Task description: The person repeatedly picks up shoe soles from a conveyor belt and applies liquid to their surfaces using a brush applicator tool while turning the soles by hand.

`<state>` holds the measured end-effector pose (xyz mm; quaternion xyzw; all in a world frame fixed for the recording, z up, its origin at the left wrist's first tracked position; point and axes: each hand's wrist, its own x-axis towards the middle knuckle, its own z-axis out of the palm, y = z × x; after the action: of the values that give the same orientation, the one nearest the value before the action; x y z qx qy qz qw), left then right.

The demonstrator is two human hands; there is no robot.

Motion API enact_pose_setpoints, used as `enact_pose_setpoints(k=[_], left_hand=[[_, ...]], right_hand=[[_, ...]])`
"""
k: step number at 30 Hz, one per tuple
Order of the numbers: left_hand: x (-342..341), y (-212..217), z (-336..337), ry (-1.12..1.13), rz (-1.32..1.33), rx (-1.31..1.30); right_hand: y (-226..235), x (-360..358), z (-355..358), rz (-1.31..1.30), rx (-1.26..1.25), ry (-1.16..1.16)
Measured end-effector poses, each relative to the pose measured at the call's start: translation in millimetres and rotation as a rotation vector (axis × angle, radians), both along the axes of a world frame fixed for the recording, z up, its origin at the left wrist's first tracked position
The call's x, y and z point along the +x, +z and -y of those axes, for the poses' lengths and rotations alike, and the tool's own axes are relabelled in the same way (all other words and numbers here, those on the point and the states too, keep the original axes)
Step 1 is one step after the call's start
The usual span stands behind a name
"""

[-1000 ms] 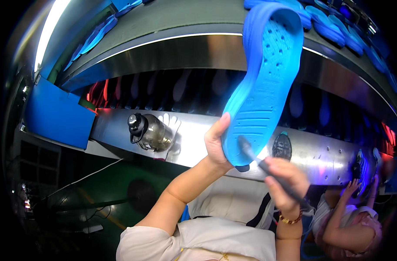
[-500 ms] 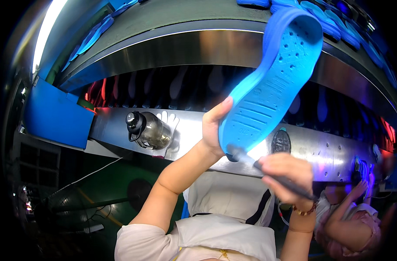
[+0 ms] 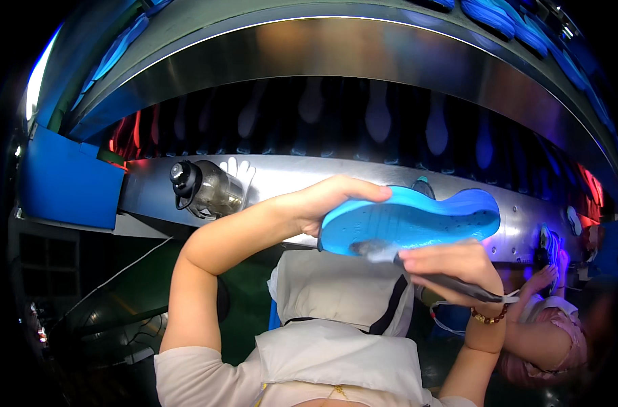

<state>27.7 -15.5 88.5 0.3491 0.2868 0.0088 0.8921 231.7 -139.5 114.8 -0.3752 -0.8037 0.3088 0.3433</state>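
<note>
A bright blue shoe sole (image 3: pixel 417 218) with a raised rim lies tilted across the middle of the view, its hollow inner face toward me. My left hand (image 3: pixel 336 198) grips its left end, thumb over the upper rim. In my right hand (image 3: pixel 458 263) is a brush (image 3: pixel 468 287) with a dark handle, held between thumb and fingers. Its pale, blurred bristles rest against or just over the left part of the sole's inner face; exact contact I cannot tell. My left fingers are partly hidden behind the sole.
Behind the sole runs a metal ledge (image 3: pixel 282 178) with a dark drink bottle (image 3: pixel 214 190) and a white glove (image 3: pixel 240 173). Above is a belt (image 3: pixel 207 19) carrying blue soles (image 3: pixel 488 17). A blue box (image 3: pixel 68 180) stands left; another person (image 3: pixel 543 332) works at right.
The sole has swung down from steeply upright to nearly level, and its face has tilted. My left hand turned over with it. The brush stays at the sole's near end.
</note>
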Motion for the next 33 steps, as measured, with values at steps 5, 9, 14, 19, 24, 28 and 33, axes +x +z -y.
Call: enact_pose_setpoints(k=[5, 9, 14, 19, 24, 28, 33], left_hand=[[-5.9, 4.1, -0.1, -0.094, -0.034, 0.137], [-8.7, 9.2, 2.1, -0.049, -0.005, 0.094], [-18.6, -2.9, -2.5, 0.022, -0.087, 0.172], [-18.2, -5.4, -6.8, 0.026, -0.092, 0.204], [-25.4, -31.4, -4.9, 0.151, -0.021, 0.116], [-1.6, -48.3, 7.9, 0.359, 0.17, -0.167], [-2.4, -52.1, 10.3, 0.345, 0.224, -0.179]], right_hand=[[-1.2, 8.1, 7.5, 0.385, -0.175, 0.159], [3.5, 23.6, -3.6, 0.114, -0.066, -0.017], [-3.8, 32.0, -0.3, 0.284, -0.113, 0.07], [-38.0, 50.7, -16.0, 0.036, -0.1, -0.081], [-20.7, 33.7, -3.7, -0.151, -0.594, -0.204], [-43.7, -11.5, -11.1, -0.445, -0.502, -0.281], [-52.7, 6.4, -18.0, -0.526, -0.423, -0.47]])
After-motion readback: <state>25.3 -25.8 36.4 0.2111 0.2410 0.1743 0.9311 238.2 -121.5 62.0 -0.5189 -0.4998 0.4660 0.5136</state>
